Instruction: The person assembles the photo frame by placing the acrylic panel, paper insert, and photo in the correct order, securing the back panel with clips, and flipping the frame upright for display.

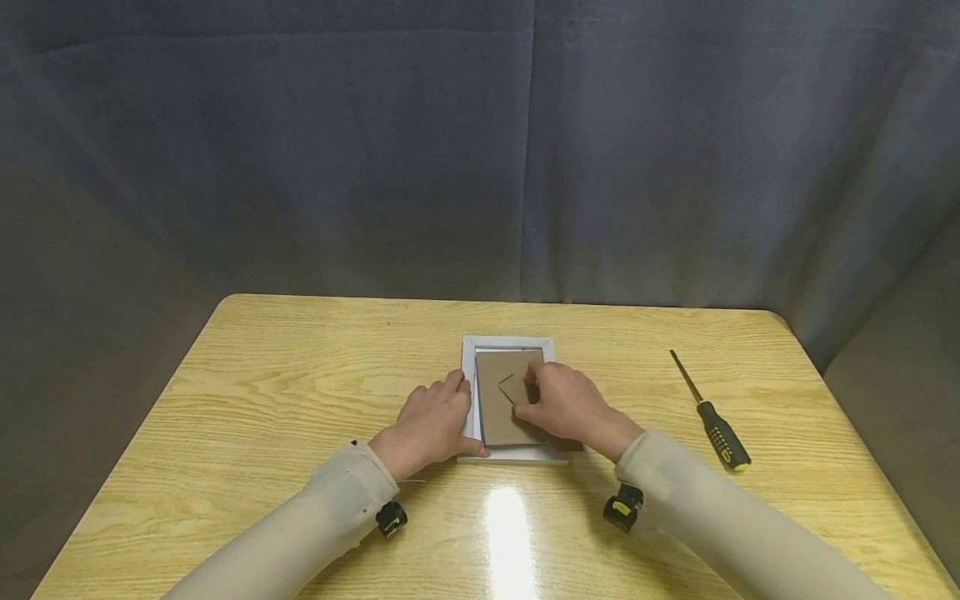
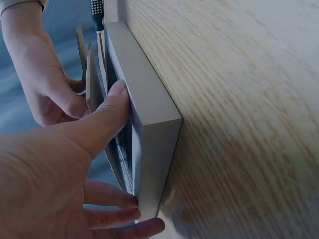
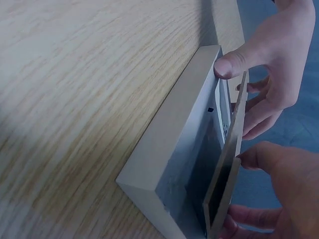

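Note:
A white picture frame lies back side up on the table. Its brown backing board is tilted up out of the frame, with the right side raised, and a gap shows beneath it in the right wrist view. My left hand grips the frame's left side, thumb at the near rim and fingers along the outer side. At the raised side, my right hand pinches the backing board by its stand flap, which stands slightly off the board.
A screwdriver with a black and yellow handle lies to the right on the wooden table. Behind the table's far edge hangs a dark grey curtain.

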`<state>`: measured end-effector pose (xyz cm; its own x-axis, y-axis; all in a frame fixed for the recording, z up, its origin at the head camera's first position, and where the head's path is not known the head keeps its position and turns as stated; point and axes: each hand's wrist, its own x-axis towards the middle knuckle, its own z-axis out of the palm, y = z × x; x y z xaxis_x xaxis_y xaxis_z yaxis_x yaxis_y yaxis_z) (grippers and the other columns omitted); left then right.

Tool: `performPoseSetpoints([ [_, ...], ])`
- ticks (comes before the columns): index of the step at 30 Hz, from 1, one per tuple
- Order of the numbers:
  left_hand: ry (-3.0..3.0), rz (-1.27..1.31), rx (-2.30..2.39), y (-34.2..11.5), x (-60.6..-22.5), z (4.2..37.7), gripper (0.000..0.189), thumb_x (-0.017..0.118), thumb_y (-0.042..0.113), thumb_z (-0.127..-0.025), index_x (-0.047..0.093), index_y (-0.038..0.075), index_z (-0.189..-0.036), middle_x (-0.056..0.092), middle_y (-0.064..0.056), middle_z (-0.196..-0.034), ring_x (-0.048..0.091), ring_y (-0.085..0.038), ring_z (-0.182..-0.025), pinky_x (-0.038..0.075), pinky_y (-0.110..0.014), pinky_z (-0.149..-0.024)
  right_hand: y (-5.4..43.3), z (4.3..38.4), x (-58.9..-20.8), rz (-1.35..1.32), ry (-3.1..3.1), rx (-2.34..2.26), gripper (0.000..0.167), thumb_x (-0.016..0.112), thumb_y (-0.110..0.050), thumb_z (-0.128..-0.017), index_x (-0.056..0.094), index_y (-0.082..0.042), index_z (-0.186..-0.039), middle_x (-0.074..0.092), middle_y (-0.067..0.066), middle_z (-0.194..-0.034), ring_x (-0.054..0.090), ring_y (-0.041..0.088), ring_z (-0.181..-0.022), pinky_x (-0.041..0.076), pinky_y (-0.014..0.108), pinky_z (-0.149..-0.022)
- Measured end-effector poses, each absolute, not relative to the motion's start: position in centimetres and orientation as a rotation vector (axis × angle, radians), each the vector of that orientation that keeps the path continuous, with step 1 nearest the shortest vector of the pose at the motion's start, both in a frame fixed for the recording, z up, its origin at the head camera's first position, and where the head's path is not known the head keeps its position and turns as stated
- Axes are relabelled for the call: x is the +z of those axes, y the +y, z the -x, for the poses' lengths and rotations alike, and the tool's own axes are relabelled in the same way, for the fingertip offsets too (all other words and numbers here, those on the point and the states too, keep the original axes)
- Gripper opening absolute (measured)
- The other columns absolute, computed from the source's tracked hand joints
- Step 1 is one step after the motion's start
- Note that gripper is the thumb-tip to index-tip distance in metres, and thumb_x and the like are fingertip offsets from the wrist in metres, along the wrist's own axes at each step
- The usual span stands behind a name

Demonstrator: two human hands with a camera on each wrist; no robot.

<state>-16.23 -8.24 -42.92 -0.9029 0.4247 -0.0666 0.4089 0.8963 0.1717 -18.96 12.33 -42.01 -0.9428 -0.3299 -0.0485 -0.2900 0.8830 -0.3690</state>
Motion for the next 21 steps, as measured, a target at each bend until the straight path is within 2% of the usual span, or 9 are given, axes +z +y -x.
performPoseSetpoints([
  [3,2.955,-0.657,0.238,-8.2,-42.9,16.3,0.095,0.086,0.06,-0.069,0.058,-0.006,-0.131,0.059,-0.017,-0.127,0.062,-0.024,-0.089,0.054,-0.042,-0.076,12.1,19.2,-42.1,0.478,2.936,-0.553,0.026,0.075,-0.028,-0.082,0.064,-0.007,-0.093,0.063,0.003,-0.079,0.053,0.016,-0.068,0.043,0.028,-0.058],
  [8,2.958,-0.656,0.218,-8.3,-42.9,16.3,0.095,0.085,0.061,-0.07,0.058,-0.007,-0.13,0.059,-0.018,-0.13,0.065,-0.028,-0.094,0.055,-0.045,-0.078,11.8,19.7,-42.2,0.469,2.924,-0.553,0.024,0.075,-0.028,-0.082,0.062,-0.008,-0.088,0.061,0.003,-0.077,0.052,0.016,-0.067,0.04,0.028,-0.057],
  [12,2.962,-0.656,0.195,-8.2,-42.9,16.3,0.095,0.085,0.063,-0.069,0.058,-0.006,-0.128,0.059,-0.017,-0.128,0.066,-0.028,-0.092,0.055,-0.044,-0.076,11.5,19.8,-42.2,0.457,2.906,-0.542,0.025,0.076,-0.028,-0.082,0.062,-0.008,-0.091,0.062,0.003,-0.079,0.054,0.017,-0.068,0.043,0.028,-0.059],
  [16,2.958,-0.657,0.196,-8.2,-42.9,16.3,0.095,0.085,0.063,-0.07,0.058,-0.007,-0.129,0.059,-0.018,-0.129,0.065,-0.028,-0.092,0.055,-0.044,-0.077,11.3,19.7,-42.3,0.452,2.905,-0.525,0.027,0.077,-0.026,-0.082,0.063,-0.007,-0.095,0.064,0.004,-0.083,0.055,0.017,-0.07,0.046,0.029,-0.061],
  [21,2.946,-0.646,0.194,-8.2,-42.8,16.3,0.099,0.084,0.062,-0.071,0.056,-0.008,-0.134,0.057,-0.019,-0.134,0.066,-0.029,-0.098,0.055,-0.045,-0.08,11.0,19.7,-42.5,0.462,2.922,-0.509,0.024,0.076,-0.025,-0.082,0.061,-0.008,-0.09,0.062,0.003,-0.08,0.053,0.017,-0.068,0.044,0.029,-0.059],
])
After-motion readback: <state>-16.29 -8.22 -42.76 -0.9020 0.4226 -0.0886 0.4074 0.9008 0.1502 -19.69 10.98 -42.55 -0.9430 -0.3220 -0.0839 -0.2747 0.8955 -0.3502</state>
